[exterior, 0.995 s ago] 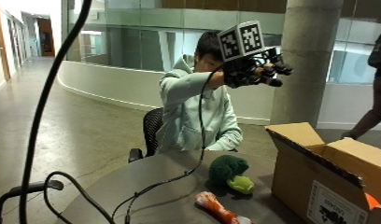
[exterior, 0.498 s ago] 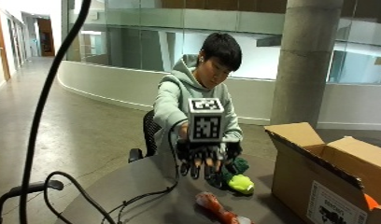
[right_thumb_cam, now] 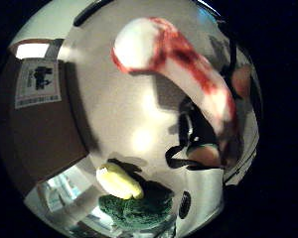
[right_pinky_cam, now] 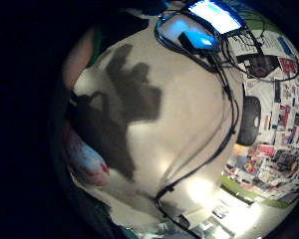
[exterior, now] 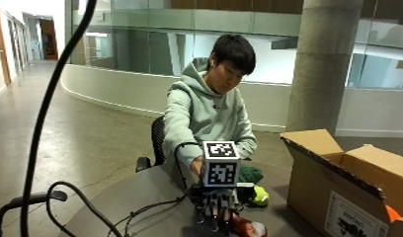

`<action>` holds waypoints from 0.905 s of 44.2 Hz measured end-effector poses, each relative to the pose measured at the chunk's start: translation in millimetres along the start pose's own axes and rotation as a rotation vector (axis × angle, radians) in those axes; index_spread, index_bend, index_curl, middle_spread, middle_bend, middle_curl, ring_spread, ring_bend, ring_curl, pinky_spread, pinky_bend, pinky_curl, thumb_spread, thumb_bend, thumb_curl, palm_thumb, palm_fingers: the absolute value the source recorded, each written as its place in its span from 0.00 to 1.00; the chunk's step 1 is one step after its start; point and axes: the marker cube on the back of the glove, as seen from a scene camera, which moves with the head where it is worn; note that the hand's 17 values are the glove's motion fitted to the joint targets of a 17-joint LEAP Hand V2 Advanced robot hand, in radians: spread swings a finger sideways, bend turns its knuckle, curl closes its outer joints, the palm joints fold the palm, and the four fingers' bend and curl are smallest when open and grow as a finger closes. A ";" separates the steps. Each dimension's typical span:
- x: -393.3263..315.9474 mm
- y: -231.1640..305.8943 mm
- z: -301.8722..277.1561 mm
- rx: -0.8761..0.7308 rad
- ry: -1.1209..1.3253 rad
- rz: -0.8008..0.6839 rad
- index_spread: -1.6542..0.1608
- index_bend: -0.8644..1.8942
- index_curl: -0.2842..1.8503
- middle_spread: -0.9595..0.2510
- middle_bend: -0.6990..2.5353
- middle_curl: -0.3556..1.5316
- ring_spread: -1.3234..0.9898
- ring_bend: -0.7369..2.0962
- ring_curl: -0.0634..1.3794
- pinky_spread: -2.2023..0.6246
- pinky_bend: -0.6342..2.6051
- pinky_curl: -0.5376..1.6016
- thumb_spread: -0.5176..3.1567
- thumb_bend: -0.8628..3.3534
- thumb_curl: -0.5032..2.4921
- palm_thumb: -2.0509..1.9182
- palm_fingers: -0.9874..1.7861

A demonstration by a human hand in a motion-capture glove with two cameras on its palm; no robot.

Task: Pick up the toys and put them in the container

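The gloved right hand (exterior: 216, 210) hangs low in the outside view's lower centre, fingers pointing down over the red and white toy (exterior: 249, 228), which lies on the round table (exterior: 136, 207) at the frame's bottom edge. The fingers reach to the toy's near end, but whether they have closed round it cannot be told from here. In the thumb side palm view the red and white toy (right_thumb_cam: 188, 74) runs large across the picture, close to the palm, with bare tabletop showing around it.

Just beyond the hand, toward the person's chest, sits the green toy (exterior: 249, 174) with a yellow part (exterior: 259, 195) facing the box; in the thumb side palm view they lie together as well (right_thumb_cam: 136, 206).

The open cardboard box (exterior: 349, 192) fills the lower right of the outside view, flaps up, its near wall standing apart from the toys with a strip of bare table between.

Black cables (exterior: 122, 217) trail over the table's lower left part.
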 end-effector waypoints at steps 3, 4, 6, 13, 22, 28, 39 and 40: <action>1.3 3.8 -5.2 0.034 -0.039 -0.032 0.85 0.78 0.45 0.73 0.41 0.37 0.56 0.29 0.05 0.79 0.28 0.36 0.47 0.25 0.34 0.69 0.46; 2.1 5.8 -7.9 0.043 -0.050 -0.040 0.85 0.78 0.45 0.72 0.42 0.38 0.55 0.30 0.05 0.79 0.27 0.36 0.46 0.25 0.35 0.69 0.46; 4.2 11.0 -15.0 0.058 -0.070 -0.055 0.86 0.79 0.45 0.70 0.44 0.40 0.55 0.30 0.05 0.79 0.27 0.36 0.45 0.25 0.35 0.69 0.47; 12.9 40.3 -56.2 0.067 -0.140 -0.121 0.86 0.80 0.46 0.65 0.48 0.43 0.52 0.31 0.05 0.78 0.26 0.37 0.42 0.24 0.37 0.69 0.46; 15.3 87.3 -168.7 0.192 -0.194 -0.295 0.87 0.81 0.47 0.60 0.49 0.45 0.50 0.33 0.07 0.78 0.26 0.38 0.41 0.24 0.39 0.69 0.47; -6.8 135.9 -250.4 0.340 -0.223 -0.349 0.87 0.81 0.47 0.58 0.49 0.46 0.49 0.34 0.09 0.78 0.26 0.38 0.41 0.23 0.41 0.69 0.47; -101.5 183.4 -338.7 0.669 -0.365 -0.466 0.88 0.80 0.47 0.54 0.48 0.48 0.46 0.38 0.12 0.77 0.27 0.39 0.41 0.23 0.43 0.68 0.48; -112.3 183.2 -341.0 0.690 -0.382 -0.479 0.88 0.80 0.47 0.54 0.48 0.48 0.46 0.38 0.13 0.77 0.27 0.40 0.41 0.23 0.43 0.68 0.48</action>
